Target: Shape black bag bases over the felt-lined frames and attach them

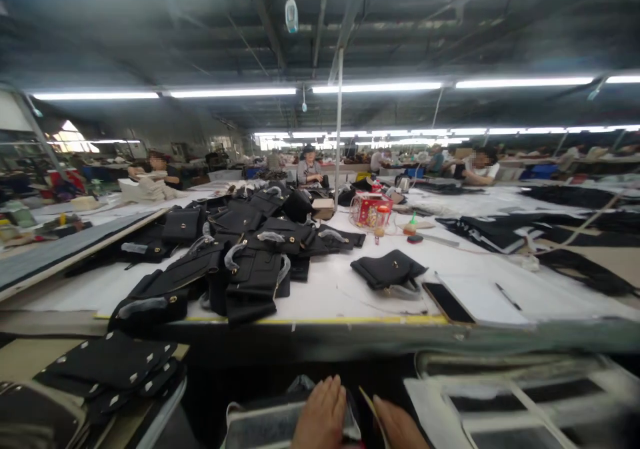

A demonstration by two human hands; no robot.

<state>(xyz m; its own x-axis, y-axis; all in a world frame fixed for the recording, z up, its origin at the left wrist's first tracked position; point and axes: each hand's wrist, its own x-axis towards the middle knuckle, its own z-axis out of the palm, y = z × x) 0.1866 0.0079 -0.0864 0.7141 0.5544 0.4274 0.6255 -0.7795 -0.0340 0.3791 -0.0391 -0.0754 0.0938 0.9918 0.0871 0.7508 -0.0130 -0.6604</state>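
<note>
"So, what lay farthest left?"
"A near stack of black pieces (113, 369); beyond it, a heap of black bags (255, 269) on the white table (320, 296)."
"And nearer than the table?"
"A grey panel (265, 429) with a pale rim. The left hand (323, 412) lay at its right side, fingers straight and together; I couldn't tell whether it gripped anything."
"Where was the thin tan-edged piece (371, 406)?"
"Between the hands, just right of the left one, standing on edge. Its long axis ran far to near, slanting rightward at the near end."
"Which hand was nearer it?"
"The right hand (397, 422), close against its right side. Whether that hand pinched it, I couldn't tell."
"Farther right?"
"A phone (449, 302), on the table."
</note>
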